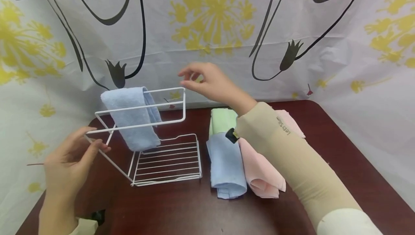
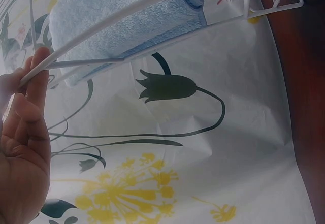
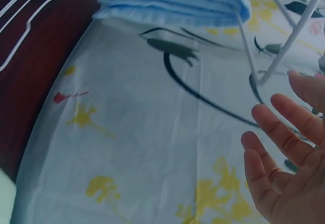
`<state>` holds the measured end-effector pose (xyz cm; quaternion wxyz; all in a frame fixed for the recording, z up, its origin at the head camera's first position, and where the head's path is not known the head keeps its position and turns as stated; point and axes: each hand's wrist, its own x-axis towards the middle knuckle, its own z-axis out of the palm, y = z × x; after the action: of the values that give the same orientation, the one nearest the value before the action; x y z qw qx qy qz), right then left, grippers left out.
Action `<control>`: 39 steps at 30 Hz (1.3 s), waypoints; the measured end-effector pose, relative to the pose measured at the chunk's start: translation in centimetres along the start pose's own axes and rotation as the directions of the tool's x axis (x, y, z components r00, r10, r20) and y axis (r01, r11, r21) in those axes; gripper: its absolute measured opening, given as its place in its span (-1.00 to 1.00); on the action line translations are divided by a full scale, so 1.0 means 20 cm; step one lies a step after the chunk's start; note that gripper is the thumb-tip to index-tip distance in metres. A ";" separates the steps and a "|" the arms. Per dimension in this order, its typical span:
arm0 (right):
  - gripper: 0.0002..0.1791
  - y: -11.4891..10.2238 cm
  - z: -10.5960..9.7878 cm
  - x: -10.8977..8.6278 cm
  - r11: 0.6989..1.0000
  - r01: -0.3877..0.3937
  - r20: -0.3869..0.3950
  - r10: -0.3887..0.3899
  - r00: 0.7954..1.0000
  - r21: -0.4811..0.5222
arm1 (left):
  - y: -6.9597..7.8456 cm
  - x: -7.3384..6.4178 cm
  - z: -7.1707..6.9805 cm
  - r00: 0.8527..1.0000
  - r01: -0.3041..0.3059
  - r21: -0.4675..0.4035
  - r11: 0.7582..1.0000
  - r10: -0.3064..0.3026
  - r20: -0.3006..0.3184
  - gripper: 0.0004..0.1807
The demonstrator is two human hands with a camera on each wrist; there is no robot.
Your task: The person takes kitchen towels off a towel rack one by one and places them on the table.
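A white wire rack (image 1: 166, 176) stands on the table, with a light blue towel (image 1: 129, 111) draped over its upper bars. My left hand (image 1: 69, 159) grips the rack's upper left front corner between thumb and fingers; the left wrist view shows those fingers (image 2: 38, 84) around the white bar. Just above the rack's upper right back corner hovers my right hand (image 1: 210, 82), holding nothing. Its fingers (image 3: 279, 132) are spread and relaxed in the right wrist view, apart from the bar. That view also shows the towel's folded layers (image 3: 167, 3).
Right of the rack lie a folded green towel (image 1: 223, 118), a rolled blue towel (image 1: 228, 166) and a pink towel (image 1: 262, 170). More pink cloth (image 1: 290, 121) shows behind my right forearm. A patterned sheet (image 1: 214, 22) hangs around the dark red table (image 1: 168, 213).
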<state>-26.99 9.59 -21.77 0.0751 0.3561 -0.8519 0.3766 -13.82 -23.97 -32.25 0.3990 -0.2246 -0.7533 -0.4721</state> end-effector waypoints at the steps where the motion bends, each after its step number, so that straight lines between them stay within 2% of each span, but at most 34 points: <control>1: -0.67 -0.02 0.01 0.02 1.000 0.012 0.008 -0.012 1.000 -0.006 | 0.00 0.00 0.00 1.000 0.003 0.005 1.000 -0.003 -0.002 -0.54; 13: -0.60 -0.21 0.13 0.21 0.991 0.073 0.147 -0.056 0.988 -0.115 | 0.00 -0.02 -0.01 1.000 -0.004 -0.017 1.000 0.004 0.004 -0.58; 19: -0.60 -0.26 0.21 0.29 0.987 0.056 0.224 -0.022 0.974 -0.147 | 0.00 -0.02 0.00 1.000 -0.002 -0.028 1.000 0.002 -0.004 -0.59; 23: -0.59 -0.28 0.24 0.33 0.983 0.049 0.275 0.002 0.961 -0.177 | 0.00 -0.02 0.00 1.000 -0.008 -0.071 0.997 0.007 -0.012 -0.59; 26: -0.58 -0.28 0.25 0.34 0.981 0.073 0.302 -0.016 0.953 -0.178 | 0.01 -0.01 0.01 1.000 -0.011 -0.088 0.996 0.010 -0.019 -0.59; 31: -0.56 -0.28 0.29 0.37 0.987 0.124 0.345 -0.083 0.935 -0.101 | 0.01 -0.01 0.01 1.000 -0.007 -0.086 0.996 0.005 -0.018 -0.59; 35: -0.54 -0.28 0.33 0.39 0.990 0.119 0.384 -0.084 0.920 -0.070 | 0.01 -0.01 0.01 1.000 0.001 -0.080 0.997 -0.002 -0.015 -0.59; 39: -0.54 -0.27 0.34 0.39 0.992 0.116 0.383 -0.087 0.920 -0.053 | 0.01 -0.02 0.01 1.000 0.006 -0.067 0.998 -0.007 -0.015 -0.60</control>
<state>-28.12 -1.90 -20.32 -0.0585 0.4628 -0.8442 0.2642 -13.55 -23.67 -32.50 0.3951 -0.2318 -0.7348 -0.5002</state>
